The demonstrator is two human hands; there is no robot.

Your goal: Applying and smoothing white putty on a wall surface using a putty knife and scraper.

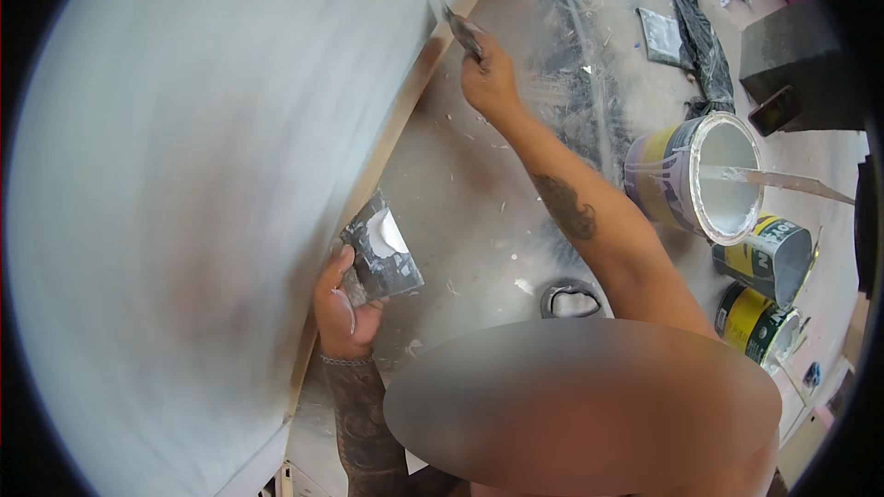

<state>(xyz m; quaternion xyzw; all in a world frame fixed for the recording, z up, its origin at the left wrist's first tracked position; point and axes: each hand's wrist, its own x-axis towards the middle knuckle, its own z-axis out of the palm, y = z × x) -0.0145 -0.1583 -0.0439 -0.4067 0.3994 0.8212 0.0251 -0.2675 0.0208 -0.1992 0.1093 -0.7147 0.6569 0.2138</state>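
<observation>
A broad white surface (pixel 184 175) fills the left side, edged by a bare wooden strip (pixel 396 120). My left hand (pixel 348 308) is closed around a wide metal putty blade (pixel 376 269), close beside that strip. White filler (pixel 387 234) lies in a lump on the blade, with smears around it, and some is on my hand. Farther off, my outstretched right hand (pixel 490 83) grips the dark handle of a putty knife (pixel 466 34). Its pale blade is blurred and overlaps the far part of the white surface; whether it touches cannot be made out.
On the dusty floor at right stands an open bucket (pixel 680 179) of white material, a flat stick across its rim. Two yellow-and-dark cans (pixel 769 258) sit nearer. Beyond are black plastic sheeting (pixel 702 46), a grey block (pixel 796 64) and a flat packet (pixel 663 37).
</observation>
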